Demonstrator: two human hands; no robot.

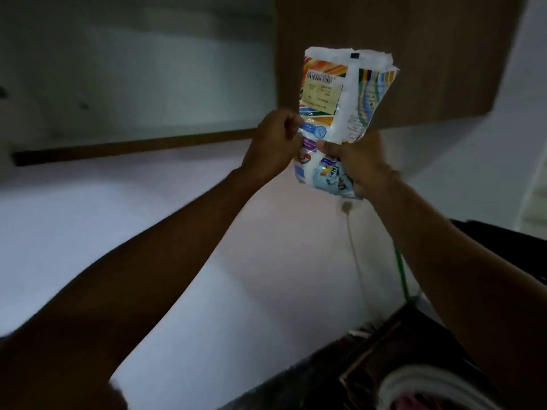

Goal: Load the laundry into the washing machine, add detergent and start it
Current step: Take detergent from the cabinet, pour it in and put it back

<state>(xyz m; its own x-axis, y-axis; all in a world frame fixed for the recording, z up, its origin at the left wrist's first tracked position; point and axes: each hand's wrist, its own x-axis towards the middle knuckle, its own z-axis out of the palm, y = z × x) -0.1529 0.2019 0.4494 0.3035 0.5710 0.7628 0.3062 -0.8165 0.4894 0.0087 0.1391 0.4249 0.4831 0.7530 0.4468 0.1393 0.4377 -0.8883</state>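
Both my hands hold a white detergent packet (340, 93) with orange, green and blue printing, raised high in front of the wall. My left hand (273, 143) pinches its left edge at mid height. My right hand (359, 165) grips the lower part from the right and below. The packet stands upright, its top edge crumpled. At the bottom right the washing machine (384, 353) shows its dark top, and its white drum rim (414, 380) holds a bit of pink laundry (410, 402).
A brown wall cabinet (414, 54) hangs behind the packet, with a pale open shelf (133, 84) to its left. A white cord (353, 247) and a green hose (401, 273) run down the white wall toward the machine. The room is dim.
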